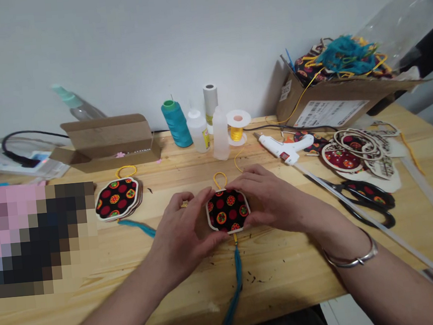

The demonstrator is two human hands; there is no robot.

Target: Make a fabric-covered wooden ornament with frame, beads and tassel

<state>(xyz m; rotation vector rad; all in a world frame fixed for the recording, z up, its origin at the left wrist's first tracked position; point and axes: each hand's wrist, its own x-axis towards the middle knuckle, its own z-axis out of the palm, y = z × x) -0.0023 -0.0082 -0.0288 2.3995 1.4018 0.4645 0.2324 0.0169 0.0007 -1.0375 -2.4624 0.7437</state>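
Note:
A small flat ornament (228,210) covered in black cloth with red and orange circles lies on the wooden table (294,272), a yellow loop at its top and a teal tassel (235,287) hanging from its bottom. My left hand (184,231) grips its left edge, fingers curled around it. My right hand (270,198) presses on its right edge and top with fingers together. A silver bangle (355,256) sits on my right wrist.
A stack of finished ornaments (117,198) lies to the left. A white glue gun (285,148), black scissors (364,200) and cut wooden shapes (359,152) are to the right. Teal thread (176,123), glue bottles (219,134), a yellow cord spool (237,128) and cardboard boxes (328,104) stand at the back.

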